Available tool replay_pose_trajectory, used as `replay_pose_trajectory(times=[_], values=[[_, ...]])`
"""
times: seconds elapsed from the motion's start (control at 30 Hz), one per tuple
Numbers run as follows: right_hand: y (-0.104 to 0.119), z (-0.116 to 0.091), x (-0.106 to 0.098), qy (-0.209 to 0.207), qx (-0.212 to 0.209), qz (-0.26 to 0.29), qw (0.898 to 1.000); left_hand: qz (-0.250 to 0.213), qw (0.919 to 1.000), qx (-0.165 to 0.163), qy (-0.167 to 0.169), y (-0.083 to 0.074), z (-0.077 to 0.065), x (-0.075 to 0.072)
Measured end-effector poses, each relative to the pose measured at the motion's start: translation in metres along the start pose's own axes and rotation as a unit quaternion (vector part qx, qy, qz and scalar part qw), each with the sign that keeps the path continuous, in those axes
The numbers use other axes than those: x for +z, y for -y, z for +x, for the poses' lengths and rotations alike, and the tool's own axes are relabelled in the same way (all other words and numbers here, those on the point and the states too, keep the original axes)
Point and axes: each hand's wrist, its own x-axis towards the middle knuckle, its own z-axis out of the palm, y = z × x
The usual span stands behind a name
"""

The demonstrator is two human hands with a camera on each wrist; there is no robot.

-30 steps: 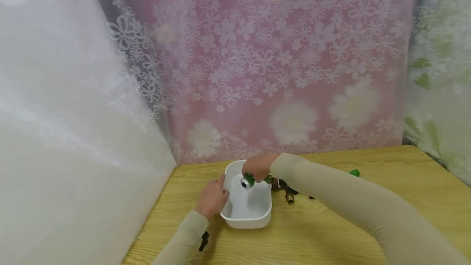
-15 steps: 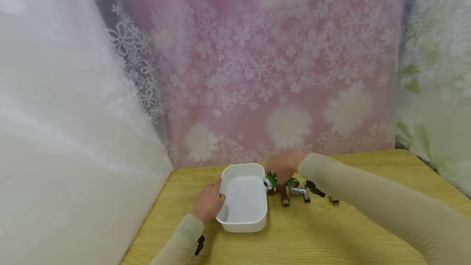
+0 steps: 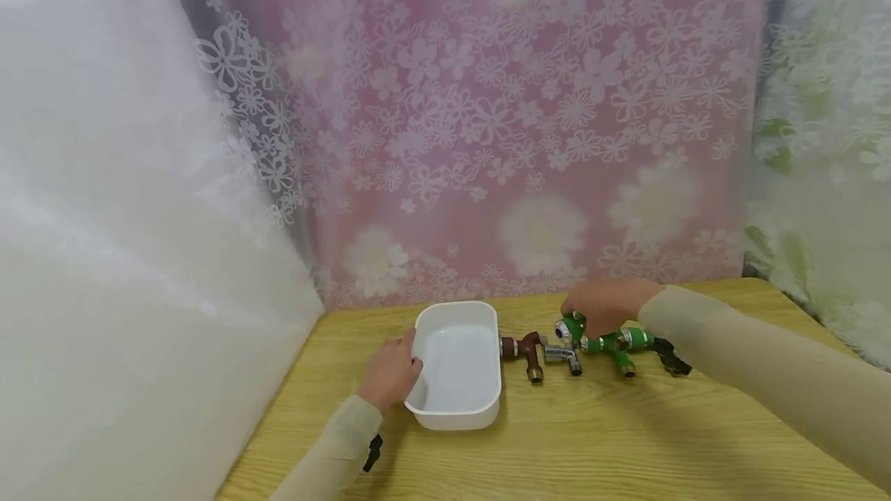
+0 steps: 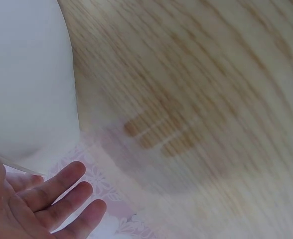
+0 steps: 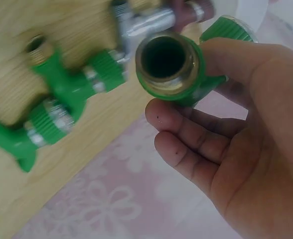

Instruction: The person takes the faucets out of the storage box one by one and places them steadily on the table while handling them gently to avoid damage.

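My right hand [image 3: 604, 305] holds a green tap [image 3: 572, 327] above a row of taps at the back of the table. In the right wrist view, thumb and fingers pinch this tap, its threaded brass opening facing the camera. Below it lie a chrome angle tap [image 3: 561, 353], a brown tap [image 3: 532, 358] and more green taps [image 3: 618, 346]. My left hand [image 3: 390, 371] grips the left rim of a white basin [image 3: 458, 422], thumb at the inner side. Several of its fingers [image 4: 64, 185] spread loosely outside the basin in the left wrist view.
The basin stands on a wood-grain table [image 3: 557, 447], left of the brown tap and close to it. A pink flowered curtain [image 3: 445, 176] hangs behind the table's back edge. White sheeting [image 3: 139, 253] borders the left side.
My right hand has moved right with the green tap, from over the basin to above the row of taps, uncovering the brown and chrome ones. My left hand stays at the basin's rim.
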Motion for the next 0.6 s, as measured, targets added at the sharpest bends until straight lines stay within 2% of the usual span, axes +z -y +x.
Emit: replay_pose_trajectory(times=[0.23,0.6], values=[[-0.029,-0.028,0.013,-0.004,0.027,0.021,0.999,0.0,1.0,-0.005,0.007,-0.003,0.0,-0.003],[-0.067,-0.051,0.035,-0.026,0.046,0.027,0.998,0.001,1.0,-0.005,0.005,-0.005,-0.001,-0.002]])
